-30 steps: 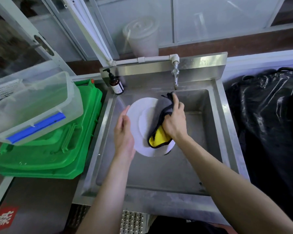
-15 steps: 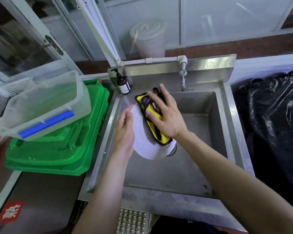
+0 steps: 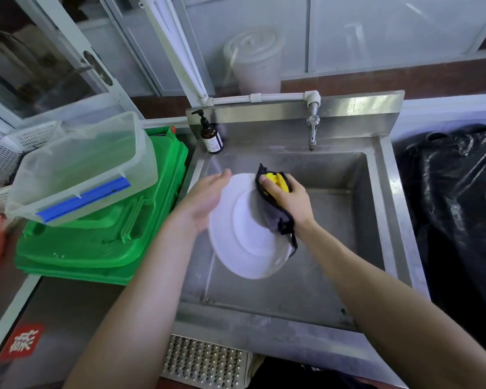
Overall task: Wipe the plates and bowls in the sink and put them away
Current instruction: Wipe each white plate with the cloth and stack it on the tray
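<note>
Plate: a round white plate is held tilted on edge above the basin of the stainless steel sink, at the centre of the frame, its face turned toward the right of the picture.
Left hand: the left hand lies against the plate's left, back side, fingers straight and close together, their tips reaching the plate's upper rim; the palm supports the plate from behind.
Right hand: the right hand presses a yellow and grey cloth with a dark edge onto the plate's face near its upper right rim. Its fingers are curled round the bunched cloth, the fingertips dug into the yellow fold at the top.
Plate against fingers: the plate stands between the two hands, left fingers behind it, cloth and right fingers in front; the grey tail of the cloth hangs down over the plate's right edge.
Sink surroundings: a metal tap hangs over the basin's far wall, and a brown pump bottle with a white label stands at the sink's upper left corner.
Left of frame: a clear plastic box with a blue clip rests on stacked green plastic lids.
Right of frame: a black plastic bag lies beside the sink.
</note>
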### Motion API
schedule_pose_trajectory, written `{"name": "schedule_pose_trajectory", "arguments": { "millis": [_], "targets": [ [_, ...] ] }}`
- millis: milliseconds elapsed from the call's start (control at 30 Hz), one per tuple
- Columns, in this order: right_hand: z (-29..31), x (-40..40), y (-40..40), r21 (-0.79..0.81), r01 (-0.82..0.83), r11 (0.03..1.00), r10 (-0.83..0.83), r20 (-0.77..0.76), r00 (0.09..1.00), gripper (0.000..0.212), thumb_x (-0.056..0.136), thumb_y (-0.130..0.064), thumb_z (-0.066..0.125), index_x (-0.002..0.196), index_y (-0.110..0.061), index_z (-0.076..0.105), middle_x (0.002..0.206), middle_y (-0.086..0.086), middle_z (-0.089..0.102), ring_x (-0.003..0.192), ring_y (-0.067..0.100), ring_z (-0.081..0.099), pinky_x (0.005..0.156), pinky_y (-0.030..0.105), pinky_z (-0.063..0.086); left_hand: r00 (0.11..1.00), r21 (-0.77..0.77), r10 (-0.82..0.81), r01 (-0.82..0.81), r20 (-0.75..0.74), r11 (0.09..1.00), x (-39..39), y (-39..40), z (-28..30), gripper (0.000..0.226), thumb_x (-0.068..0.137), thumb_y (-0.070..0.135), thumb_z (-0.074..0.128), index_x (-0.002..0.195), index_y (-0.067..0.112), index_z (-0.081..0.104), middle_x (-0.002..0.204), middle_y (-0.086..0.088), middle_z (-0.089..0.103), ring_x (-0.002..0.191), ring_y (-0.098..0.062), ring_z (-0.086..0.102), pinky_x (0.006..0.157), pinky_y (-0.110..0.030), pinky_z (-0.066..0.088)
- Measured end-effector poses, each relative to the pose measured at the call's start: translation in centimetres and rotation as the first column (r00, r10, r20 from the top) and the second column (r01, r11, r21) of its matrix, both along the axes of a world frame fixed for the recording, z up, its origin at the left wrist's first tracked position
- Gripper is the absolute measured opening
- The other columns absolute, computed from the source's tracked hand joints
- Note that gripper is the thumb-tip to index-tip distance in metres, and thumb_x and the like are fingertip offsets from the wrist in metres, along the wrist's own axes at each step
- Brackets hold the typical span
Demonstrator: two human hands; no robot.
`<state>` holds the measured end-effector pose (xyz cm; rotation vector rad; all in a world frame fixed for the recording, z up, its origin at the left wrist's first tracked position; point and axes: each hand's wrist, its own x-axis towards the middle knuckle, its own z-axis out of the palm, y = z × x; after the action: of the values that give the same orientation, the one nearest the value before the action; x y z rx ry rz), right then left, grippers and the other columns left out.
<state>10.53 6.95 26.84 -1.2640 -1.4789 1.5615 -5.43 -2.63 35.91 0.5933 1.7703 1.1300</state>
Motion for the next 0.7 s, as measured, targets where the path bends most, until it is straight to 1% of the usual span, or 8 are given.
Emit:
{"name": "schedule_pose_trajectory", "arguments": {
  "millis": [100, 200, 267, 333, 400, 467, 567, 700],
  "targets": [
    [-2.1, 0.2, -0.7, -0.399, 0.152, 0.904, -0.316, -0.385, 0.867, 0.051, 0.065, -0.058, 0.093, 0.091, -0.017, 0.075, 0.089, -0.003, 0.071, 0.084, 0.016, 0.067, 0.081, 0.027, 0.056, 0.974, 0.032, -0.140, 0.137, 0.176, 0.990, -0.2, 0.9, 2.4, 0.042, 0.116, 0.039, 0.046, 0.112, 0.007, 0.072, 0.114, -0.020, 0.075, 0.105, -0.032, 0.072, 0.104, -0.051, 0.054],
    [-3.3, 0.3, -0.4, -0.711, 0.146, 0.688, -0.554, -0.385, 0.738, 0.026, 0.104, -0.036, 0.054, 0.085, -0.021, 0.062, 0.082, 0.005, 0.062, 0.075, 0.020, 0.059, 0.057, 0.019, 0.044, 0.962, 0.134, 0.020, -0.059, 0.273, 0.989, 3.4, -0.8, 0.8, 0.049, 0.117, 0.045, 0.039, 0.131, 0.013, 0.073, 0.131, -0.012, 0.076, 0.126, -0.029, 0.071, 0.118, -0.051, 0.048],
    [-3.6, 0.8, 0.2, -0.691, 0.166, 0.704, -0.524, -0.348, 0.778, 0.026, 0.094, -0.049, 0.064, 0.085, -0.025, 0.066, 0.083, 0.001, 0.066, 0.079, 0.018, 0.063, 0.066, 0.023, 0.050, 0.967, 0.177, 0.195, -0.224, 0.166, 0.958, 6.0, -2.2, -1.1, 0.043, 0.116, 0.049, 0.042, 0.136, 0.023, 0.070, 0.139, 0.002, 0.073, 0.134, -0.023, 0.066, 0.122, -0.054, 0.045],
    [-3.5, 1.0, 0.6, -0.443, 0.207, 0.872, -0.339, -0.242, 0.909, 0.038, 0.076, -0.067, 0.077, 0.098, -0.036, 0.075, 0.095, -0.013, 0.074, 0.097, 0.014, 0.070, 0.092, 0.033, 0.056, 0.969, 0.180, 0.240, -0.245, 0.050, 0.953, 6.6, -2.6, -2.1, 0.056, 0.109, 0.062, 0.050, 0.153, 0.027, 0.057, 0.158, 0.008, 0.057, 0.147, -0.017, 0.053, 0.128, -0.054, 0.038],
    [-2.2, 0.7, 0.7, -0.106, 0.153, 0.983, -0.158, -0.050, 0.986, 0.035, 0.088, -0.073, 0.065, 0.117, -0.053, 0.069, 0.120, -0.018, 0.072, 0.118, 0.013, 0.065, 0.110, 0.041, 0.049, 0.986, 0.170, 0.169, -0.165, -0.007, 0.971, 6.3, -1.8, -1.9, 0.079, 0.098, 0.073, 0.052, 0.161, 0.027, 0.049, 0.165, 0.009, 0.051, 0.151, -0.013, 0.048, 0.129, -0.050, 0.036],
    [-0.1, -0.4, 0.4, 0.181, 0.029, 0.983, -0.032, 0.013, 0.999, 0.045, 0.098, -0.068, 0.055, 0.141, -0.054, 0.057, 0.151, -0.011, 0.055, 0.142, 0.014, 0.050, 0.120, 0.042, 0.039, 0.982, 0.220, 0.189, -0.182, -0.013, 0.958, 6.0, -0.6, -1.3, 0.061, 0.107, 0.060, 0.051, 0.156, 0.024, 0.055, 0.158, 0.007, 0.059, 0.147, -0.014, 0.053, 0.127, -0.048, 0.040],
    [1.9, -1.4, -0.4, 0.585, -0.191, 0.788, 0.126, 0.151, 0.981, 0.054, 0.103, -0.061, 0.054, 0.155, -0.049, 0.047, 0.170, -0.004, 0.033, 0.157, 0.023, 0.030, 0.127, 0.049, 0.029, 0.945, 0.256, 0.317, -0.328, 0.084, 0.909, 5.3, 1.0, -0.6, 0.037, 0.117, 0.037, 0.047, 0.136, 0.016, 0.071, 0.133, -0.004, 0.077, 0.128, -0.022, 0.071, 0.112, -0.044, 0.056],
    [2.4, 0.4, -2.5, 0.756, -0.441, 0.483, 0.297, 0.333, 0.895, 0.065, 0.101, -0.057, 0.062, 0.161, -0.038, 0.045, 0.175, 0.007, 0.026, 0.163, 0.030, 0.021, 0.127, 0.057, 0.025, 0.815, 0.114, 0.481, -0.538, 0.322, 0.835, 3.4, 1.9, 0.3, 0.036, 0.115, 0.032, 0.053, 0.113, 0.004, 0.076, 0.106, -0.016, 0.082, 0.093, -0.028, 0.082, 0.085, -0.041, 0.066]
  ]
}}
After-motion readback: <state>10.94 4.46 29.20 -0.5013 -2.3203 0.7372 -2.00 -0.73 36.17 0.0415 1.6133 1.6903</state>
